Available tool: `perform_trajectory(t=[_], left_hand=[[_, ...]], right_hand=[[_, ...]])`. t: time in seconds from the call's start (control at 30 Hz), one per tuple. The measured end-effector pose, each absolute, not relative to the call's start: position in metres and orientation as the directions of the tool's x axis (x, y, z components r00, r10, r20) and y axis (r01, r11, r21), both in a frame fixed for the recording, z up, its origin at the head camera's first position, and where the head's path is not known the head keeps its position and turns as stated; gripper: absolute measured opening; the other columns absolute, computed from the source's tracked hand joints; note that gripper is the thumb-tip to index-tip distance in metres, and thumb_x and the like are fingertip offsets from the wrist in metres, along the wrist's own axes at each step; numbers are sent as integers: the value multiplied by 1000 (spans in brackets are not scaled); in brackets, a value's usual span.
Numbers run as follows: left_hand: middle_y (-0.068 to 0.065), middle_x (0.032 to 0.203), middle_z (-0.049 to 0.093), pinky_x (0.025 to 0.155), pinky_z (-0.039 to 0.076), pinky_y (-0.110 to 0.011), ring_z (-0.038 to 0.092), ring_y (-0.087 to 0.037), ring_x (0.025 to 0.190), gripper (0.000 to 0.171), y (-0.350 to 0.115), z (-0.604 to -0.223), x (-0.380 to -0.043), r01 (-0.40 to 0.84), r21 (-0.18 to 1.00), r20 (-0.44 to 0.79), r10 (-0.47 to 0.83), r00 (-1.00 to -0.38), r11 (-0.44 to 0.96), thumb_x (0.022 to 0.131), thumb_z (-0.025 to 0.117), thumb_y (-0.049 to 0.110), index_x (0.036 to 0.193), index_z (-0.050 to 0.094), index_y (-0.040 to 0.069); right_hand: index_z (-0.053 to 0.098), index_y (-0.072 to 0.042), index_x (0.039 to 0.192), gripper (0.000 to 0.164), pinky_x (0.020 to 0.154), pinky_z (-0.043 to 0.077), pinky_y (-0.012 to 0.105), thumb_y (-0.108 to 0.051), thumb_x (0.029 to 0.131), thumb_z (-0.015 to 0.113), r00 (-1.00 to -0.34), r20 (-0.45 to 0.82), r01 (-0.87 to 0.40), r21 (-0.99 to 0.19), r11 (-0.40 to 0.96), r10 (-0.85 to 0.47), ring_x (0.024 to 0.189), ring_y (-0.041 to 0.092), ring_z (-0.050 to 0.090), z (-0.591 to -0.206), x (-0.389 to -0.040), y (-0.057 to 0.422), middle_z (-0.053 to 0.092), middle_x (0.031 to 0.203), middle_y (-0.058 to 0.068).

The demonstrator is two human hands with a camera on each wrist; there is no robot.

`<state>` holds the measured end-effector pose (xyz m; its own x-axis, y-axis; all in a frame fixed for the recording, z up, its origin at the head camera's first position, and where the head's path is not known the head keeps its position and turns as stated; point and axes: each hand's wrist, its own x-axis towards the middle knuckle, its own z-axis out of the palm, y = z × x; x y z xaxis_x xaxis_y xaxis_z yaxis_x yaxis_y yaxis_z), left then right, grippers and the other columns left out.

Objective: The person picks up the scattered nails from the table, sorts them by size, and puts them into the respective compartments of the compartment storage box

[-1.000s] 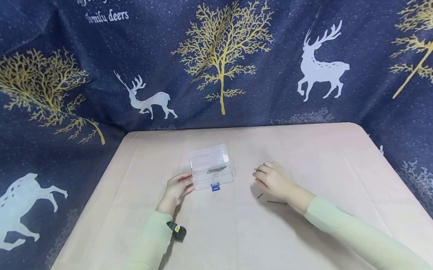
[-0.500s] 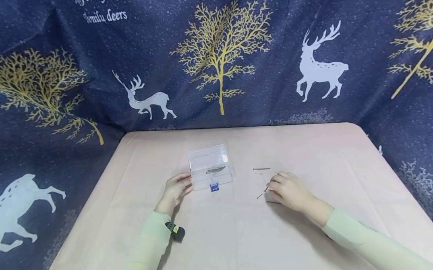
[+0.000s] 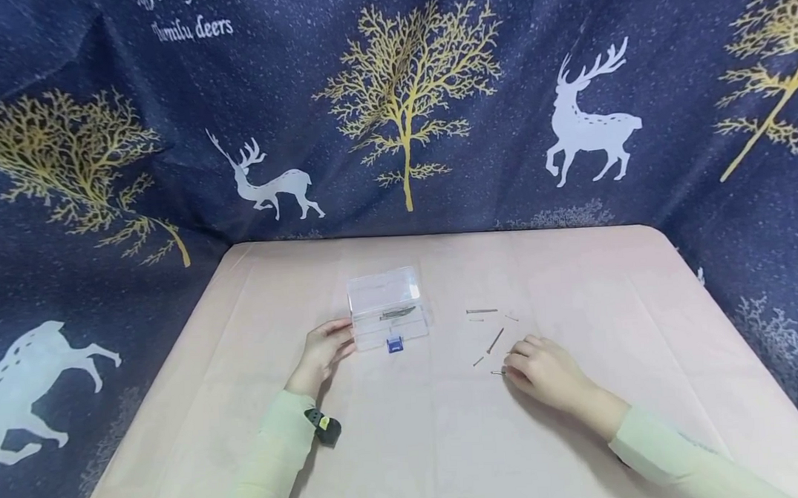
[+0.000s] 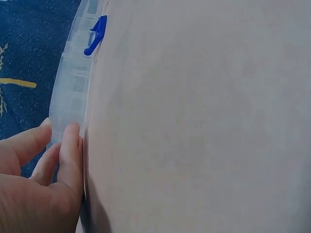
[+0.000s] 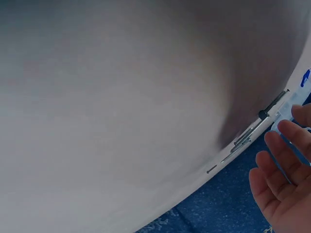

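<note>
While the left grip (image 3: 322,353) rests parted fingertips against the left end of the clear, raised-lid box (image 3: 376,326), the right grip (image 3: 545,372), fingers loosely apart, is at a partly hidden nail (image 3: 497,372) on the tabletop (image 3: 407,442); contact cannot be confirmed. Loose nails (image 3: 495,340) lie left and far of it. Metal pieces (image 3: 398,313) occupy the box's far part.
</note>
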<state>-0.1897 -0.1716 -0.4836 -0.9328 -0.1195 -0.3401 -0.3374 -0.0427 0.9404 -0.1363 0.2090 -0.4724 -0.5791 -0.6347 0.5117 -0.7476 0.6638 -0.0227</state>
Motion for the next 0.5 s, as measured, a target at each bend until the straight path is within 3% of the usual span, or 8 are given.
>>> perform_trajectory(t=[0.3, 0.5], left_hand=[[-28, 129, 52, 85, 58, -27, 65, -11, 86, 36, -173, -483, -191, -343, 938, -345, -122, -931, -39, 92, 55, -2, 127, 52, -8], [-28, 130, 51, 84, 58, -27, 65, -10, 84, 36, -171, -484, -191, -343, 938, -345, -121, -931, -39, 91, 55, -2, 127, 52, -8]], right_hand=[[68, -11, 75, 15, 56, 46, 26, -9, 65, 79, -598, 437, -746, 2, 666, -672, 69, 13, 52, -474, -127, 215, 60, 74, -4], [69, -7, 77, 13, 59, 48, 27, -7, 68, 78, -660, 368, -700, 18, 714, -655, 72, 15, 54, -472, -120, 216, 62, 78, -1]])
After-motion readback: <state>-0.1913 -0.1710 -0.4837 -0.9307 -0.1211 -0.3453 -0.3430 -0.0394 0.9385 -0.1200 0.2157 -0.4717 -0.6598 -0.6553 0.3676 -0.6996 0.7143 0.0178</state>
